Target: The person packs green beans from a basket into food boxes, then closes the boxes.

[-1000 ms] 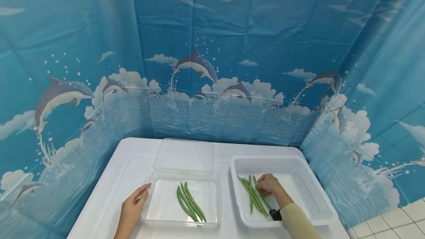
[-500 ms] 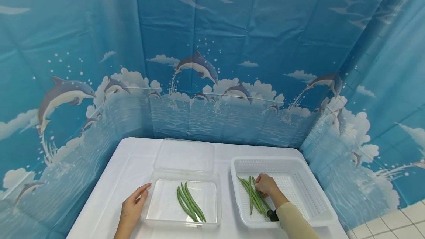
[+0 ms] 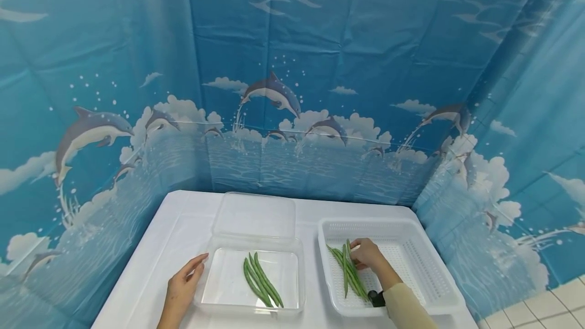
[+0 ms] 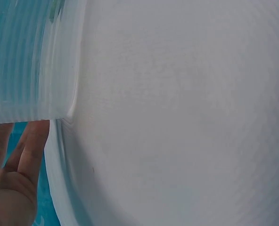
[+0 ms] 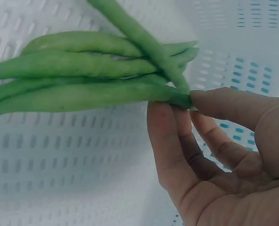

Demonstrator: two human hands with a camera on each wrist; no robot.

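A white-covered table [image 3: 183, 222] spreads beneath a person's two hands, walled in beyond the fingertips by a blue curtain [image 3: 301, 44] printed with leaping dolphins, clouds and water; pale tiles [image 3: 534, 308] show well apart to the right of the right hand's fingers. The left hand [image 3: 182, 288] has its fingers extended and slightly bent, the thumb a little apart, holding nothing. Just to the right of those fingertips stands a clear container [image 3: 224, 281], though contact cannot be told; a clear lid [image 3: 256, 215] lies farther off, beyond the fingers. A few loose beans [image 3: 262, 284] rest in the container, between the two hands.

The right hand [image 3: 365, 254], below a pale yellow sleeve [image 3: 407, 306], reaches inside a white perforated basket [image 3: 425, 263]. Its thumb and fingertips pinch the end of a green bean [image 5: 97, 98], which lies along the bean pile [image 3: 351, 273] beside the fingers. A second bean [image 5: 135, 35] slants across that pile, its tip just beside the pinch.
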